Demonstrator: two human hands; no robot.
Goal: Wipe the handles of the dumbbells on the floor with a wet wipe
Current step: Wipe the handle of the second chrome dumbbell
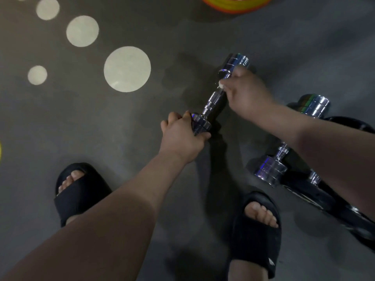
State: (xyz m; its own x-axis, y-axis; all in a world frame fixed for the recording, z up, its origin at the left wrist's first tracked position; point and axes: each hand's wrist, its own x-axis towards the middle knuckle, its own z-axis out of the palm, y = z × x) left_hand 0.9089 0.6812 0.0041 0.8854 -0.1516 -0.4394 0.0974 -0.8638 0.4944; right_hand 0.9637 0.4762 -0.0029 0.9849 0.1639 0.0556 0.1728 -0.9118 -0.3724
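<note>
A chrome dumbbell (215,100) lies slanted on the dark grey floor in the middle of the view. My left hand (182,136) grips its near end weight. My right hand (247,92) pinches a small white wet wipe (221,85) against the far end of the handle, just below the far weight. A second chrome dumbbell (272,169) lies to the right, its handle mostly hidden behind my right forearm.
My feet in black slides (79,191) (257,230) stand at the bottom. Pale round spots (127,69) mark the floor at the left. An orange and yellow stack of discs (235,3) sits at the top edge. A black object (324,195) lies beside the second dumbbell.
</note>
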